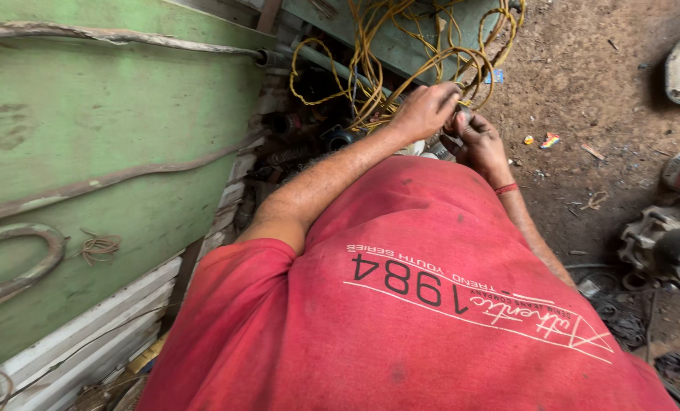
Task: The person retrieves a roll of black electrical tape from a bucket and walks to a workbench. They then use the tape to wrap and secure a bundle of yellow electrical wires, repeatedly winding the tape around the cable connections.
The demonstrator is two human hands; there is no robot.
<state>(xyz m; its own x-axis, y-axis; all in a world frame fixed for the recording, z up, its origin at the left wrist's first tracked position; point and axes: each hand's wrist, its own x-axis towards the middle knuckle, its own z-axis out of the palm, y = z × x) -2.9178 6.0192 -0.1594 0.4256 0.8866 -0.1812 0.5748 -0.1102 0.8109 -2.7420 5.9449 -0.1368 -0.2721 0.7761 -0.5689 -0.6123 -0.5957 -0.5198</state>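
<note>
Left hand [425,110] pinches yellow wire [401,46] just beside the green panel [111,137], right hand [477,141] clamps a small dark part [462,116], steadying it.

The tangled yellow plastic-coated wire [401,53] looks smooth and faintly shiny. Left of it, the big green painted metal panel [104,129] is matt, scuffed and stained, with a rusty, rough curved metal bar [20,259] lying against it. The red cotton cloth shirt [431,304] is soft, matt and smudged. Right of the wire, the brown dirt floor [583,99] is coarse and crumbly, and the grey cast metal part [663,243] is dull and grimy.
</note>
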